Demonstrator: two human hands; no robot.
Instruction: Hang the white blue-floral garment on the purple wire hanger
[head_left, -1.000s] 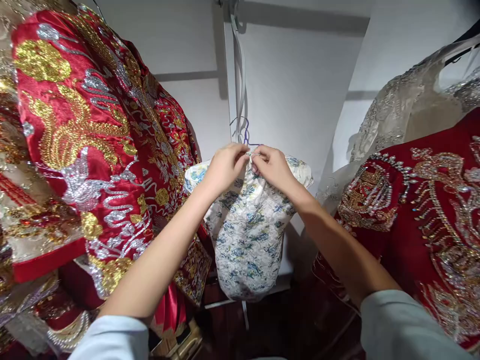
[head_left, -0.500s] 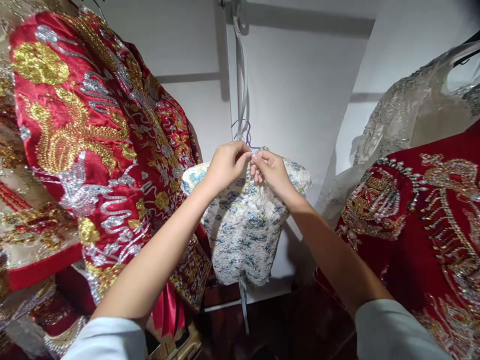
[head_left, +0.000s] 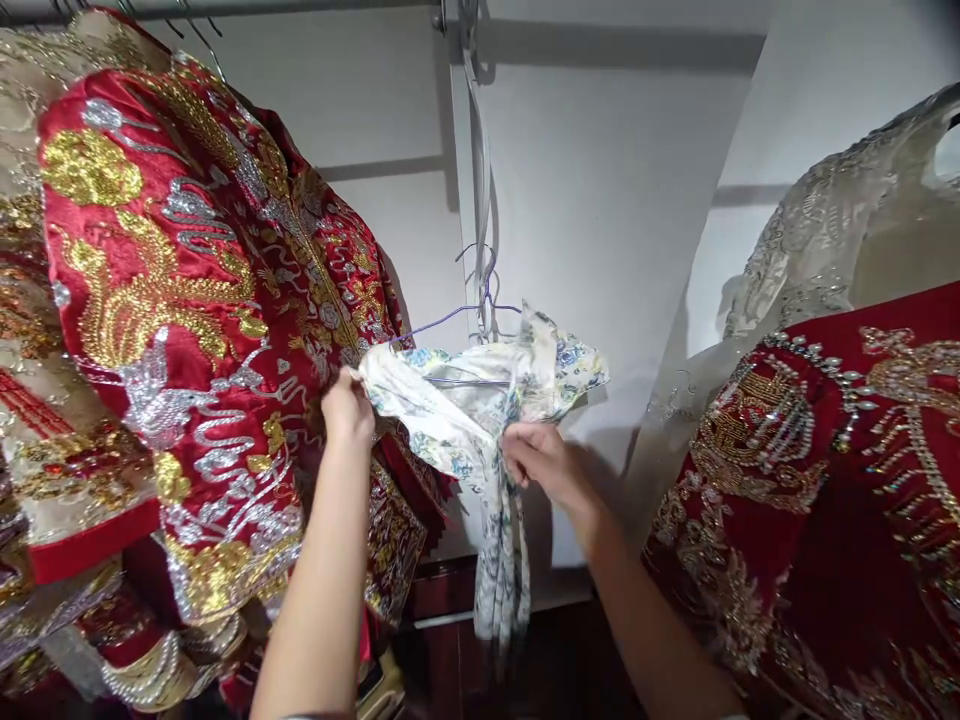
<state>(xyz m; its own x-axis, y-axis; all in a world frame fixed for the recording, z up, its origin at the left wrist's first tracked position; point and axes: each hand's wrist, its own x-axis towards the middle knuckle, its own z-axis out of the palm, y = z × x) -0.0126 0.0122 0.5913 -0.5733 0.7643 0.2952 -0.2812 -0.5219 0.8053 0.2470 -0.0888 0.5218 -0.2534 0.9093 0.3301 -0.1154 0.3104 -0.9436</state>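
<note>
A pale garment with a blue and yellow floral print (head_left: pixel 442 425) hangs on a thin purple wire hanger (head_left: pixel 450 317), opened at the top and gathered into a narrow bunch below. My left hand (head_left: pixel 347 408) is closed on its left shoulder edge, beside the red jacket. My right hand (head_left: pixel 536 455) is closed on the gathered fabric near the middle, under the raised right shoulder part. The hanger's left arm and crossbar show through the garment's open top.
At the left hangs a red jacket with gold and silver embroidery (head_left: pixel 202 260). A beaded red dress (head_left: pixel 817 520) and a sheer silvery gown (head_left: pixel 810 240) are on the right. A white pole (head_left: pixel 482 170) stands before the white wall.
My hands have parted from the neckline: the left moved out to the shoulder, the right moved down. The garment's front has opened and bunched, baring the hanger.
</note>
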